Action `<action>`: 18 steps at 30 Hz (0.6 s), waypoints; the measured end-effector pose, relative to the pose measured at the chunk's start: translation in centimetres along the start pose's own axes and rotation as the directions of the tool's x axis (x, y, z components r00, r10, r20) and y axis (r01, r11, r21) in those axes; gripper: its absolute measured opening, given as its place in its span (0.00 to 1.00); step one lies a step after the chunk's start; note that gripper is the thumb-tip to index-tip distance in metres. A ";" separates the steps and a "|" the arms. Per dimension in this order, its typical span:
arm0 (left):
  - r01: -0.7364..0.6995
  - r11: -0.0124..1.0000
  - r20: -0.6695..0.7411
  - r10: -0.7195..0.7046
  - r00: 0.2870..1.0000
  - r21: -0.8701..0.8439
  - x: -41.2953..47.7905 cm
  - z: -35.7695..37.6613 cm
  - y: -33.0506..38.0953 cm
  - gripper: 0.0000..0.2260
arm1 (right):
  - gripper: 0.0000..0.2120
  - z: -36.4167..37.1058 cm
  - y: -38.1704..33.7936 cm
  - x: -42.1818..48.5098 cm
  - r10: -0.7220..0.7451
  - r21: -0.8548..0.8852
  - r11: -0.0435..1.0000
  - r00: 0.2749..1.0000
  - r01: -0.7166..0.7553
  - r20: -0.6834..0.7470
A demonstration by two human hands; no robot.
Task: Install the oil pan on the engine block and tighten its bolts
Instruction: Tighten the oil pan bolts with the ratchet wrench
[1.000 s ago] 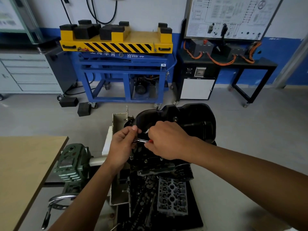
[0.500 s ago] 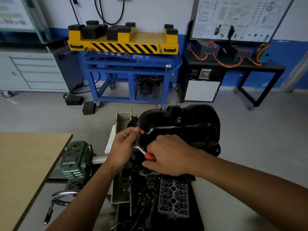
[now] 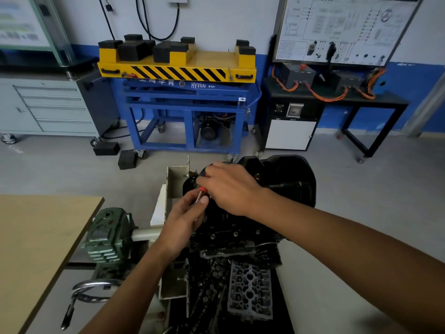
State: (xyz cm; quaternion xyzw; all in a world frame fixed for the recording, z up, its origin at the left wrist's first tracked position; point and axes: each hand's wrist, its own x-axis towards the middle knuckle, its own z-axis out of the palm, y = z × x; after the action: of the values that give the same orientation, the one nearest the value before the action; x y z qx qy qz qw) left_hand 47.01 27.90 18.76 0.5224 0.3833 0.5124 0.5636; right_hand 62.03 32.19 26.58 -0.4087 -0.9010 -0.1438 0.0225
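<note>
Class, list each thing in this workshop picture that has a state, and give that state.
Oil pan, seated on the engine block.
Red-handled wrench, held by both hands.
Left hand, pinching the wrench's shaft.
Right hand, curled round its handle.
Cabinet drawers, closed.

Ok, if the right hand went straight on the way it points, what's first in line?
Likely the cream stand plate, just left of the right hand gripping the wrench; depth unclear, it may pass above.
</note>
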 end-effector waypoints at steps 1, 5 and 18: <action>-0.005 1.000 -0.009 0.005 1.000 0.009 0.0 0.1 0.1 0.17 | 0.11 0.3 0.0 0.0 0.002 0.001 1.000 1.000 -0.002 -0.024; -0.018 1.000 -0.117 0.020 0.993 0.019 0.1 0.7 0.4 0.12 | 0.20 1.2 1.1 -1.0 -0.011 0.029 0.999 0.994 0.014 -0.111; 0.096 0.995 -0.289 -0.088 0.953 0.014 1.9 1.2 0.4 0.09 | 0.30 4.0 -1.6 -5.0 0.346 0.161 0.936 0.902 -0.313 -0.257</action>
State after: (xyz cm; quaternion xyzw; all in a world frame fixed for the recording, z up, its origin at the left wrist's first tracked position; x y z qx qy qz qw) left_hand 48.44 29.50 19.51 0.4318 0.4923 0.5506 0.5176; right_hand 64.51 28.67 21.59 -0.5285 -0.8132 -0.1420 0.1981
